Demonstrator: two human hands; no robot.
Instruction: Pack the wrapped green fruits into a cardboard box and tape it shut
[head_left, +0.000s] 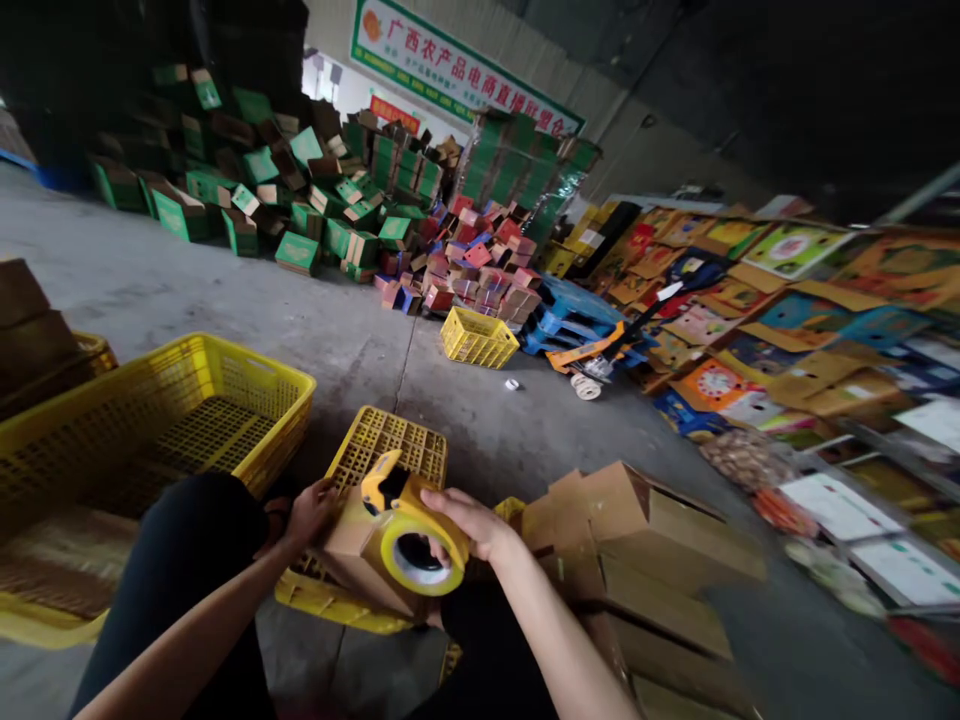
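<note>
Right hand [476, 522]: closed around a yellow dispenser [409, 496], thumb along the top, a fingertip showing through the core of its tape roll [389, 556].
Dispenser: tilted, over the right side of a brown carton [358, 545]; whether it touches the carton is unclear.
Left hand [310, 512]: half curled, at the carton's far left corner; its fingertips are partly hidden, so I cannot tell whether it grips or only steadies.
Carton: resting on a yellow crate [397, 432], toward its near right corner; the crate's lattice shows at the far edge and along the near left corner.
Legs [196, 520]: in dark trousers, one on each side of the crate.
Big crate [259, 375]: yellow, beyond the left leg, brown cardboard in its near end.
Folded cartons [637, 550]: a brown pile to the right of the right leg.
Floor [360, 350]: grey; farther off, a small crate [480, 340], blue pallets [574, 310] and an orange pallet jack [589, 355].
Back: heaps of green boxes [296, 250] and red boxes [480, 260] under a banner [465, 65].
Right side: stacked colourful boxes [720, 380], blurred.
</note>
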